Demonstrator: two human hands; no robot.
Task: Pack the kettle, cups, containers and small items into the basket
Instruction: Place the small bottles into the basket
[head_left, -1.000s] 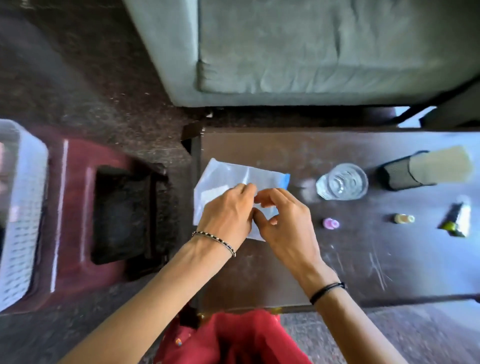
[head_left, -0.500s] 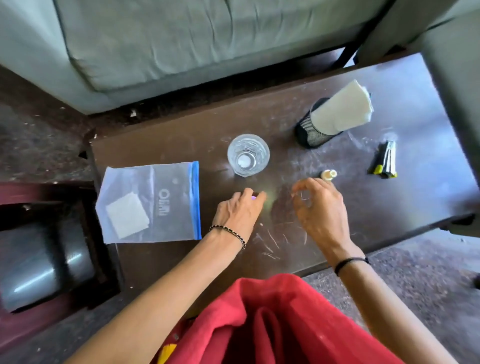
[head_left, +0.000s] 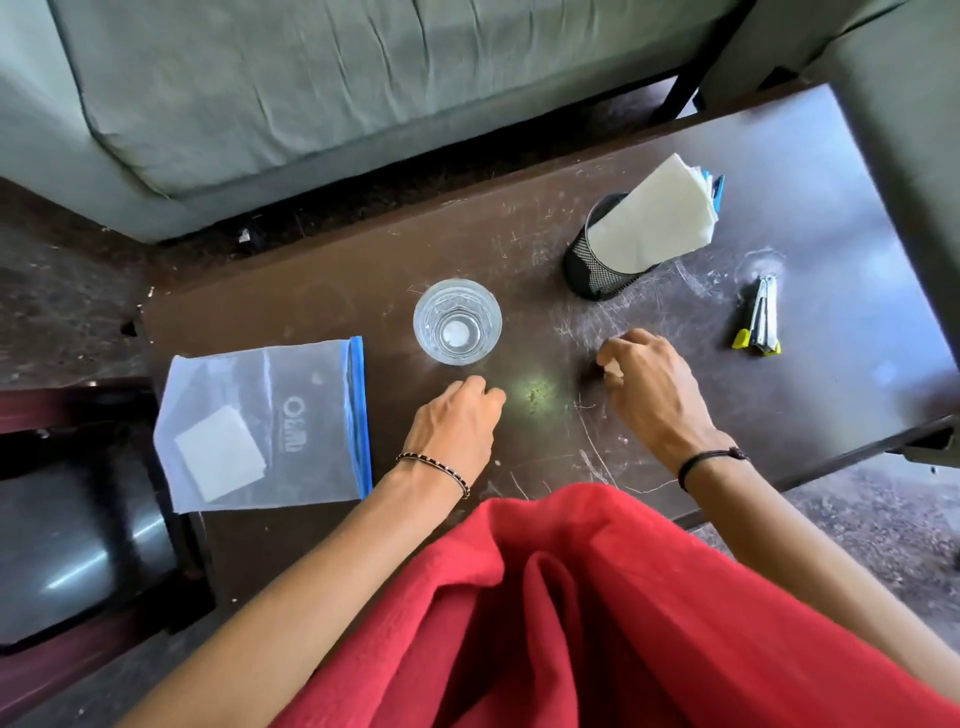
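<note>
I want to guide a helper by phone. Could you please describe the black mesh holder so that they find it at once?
Look at the dark brown table in front of the grey sofa. On its far side, right of the clear glass, stands the black mesh holder. Only it is black mesh with white napkins sticking out.

Soft daylight comes from the right, laying a pale sheen on that end of the dark brown scratched wooden tabletop (head_left: 311, 291) and a small yellowish glint (head_left: 535, 392) at its middle. The clear ribbed glass tumbler (head_left: 457, 322) sparkles. The right hand (head_left: 654, 395) throws a soft shadow leftward, half hiding the small pale item (head_left: 614, 370) it pinches. The left edge is dim; wide-angle distortion curves the grey fabric sofa (head_left: 311, 93). Focus is crisp centrally.
</note>
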